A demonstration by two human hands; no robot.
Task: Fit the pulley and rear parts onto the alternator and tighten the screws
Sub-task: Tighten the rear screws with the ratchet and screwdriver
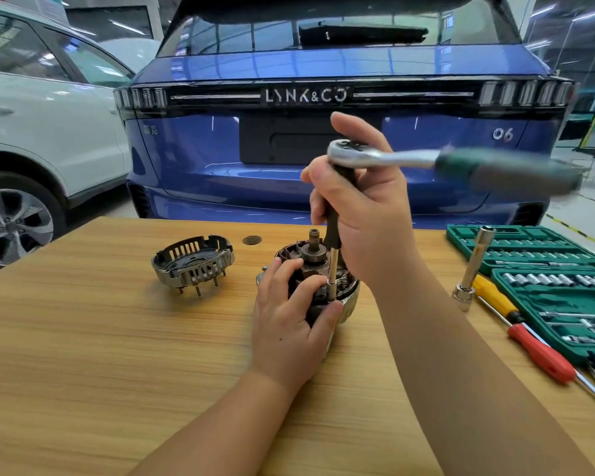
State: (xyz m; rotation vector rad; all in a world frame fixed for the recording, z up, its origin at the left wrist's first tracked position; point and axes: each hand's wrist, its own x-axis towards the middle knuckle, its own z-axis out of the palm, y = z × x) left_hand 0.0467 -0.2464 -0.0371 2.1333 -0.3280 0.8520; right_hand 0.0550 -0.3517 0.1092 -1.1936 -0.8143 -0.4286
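The alternator (315,261) stands on the wooden table (117,338) with its shaft pointing up and its windings exposed. My left hand (289,317) grips its near side, thumb at the rim. My right hand (364,207) holds the upright extension bar (332,269) of a ratchet wrench (392,159), whose green handle sticks out to the right, blurred. The bar's tip sits down at the alternator's front edge. The slotted rear cover (193,261) lies apart to the left, studs pointing down.
A green socket set case (543,269) lies open at the right, with a long socket tool (474,266), a yellow screwdriver (495,297) and a red screwdriver (540,352) beside it. A small round disc (251,240) lies behind the alternator. A blue car (323,115) is beyond the table.
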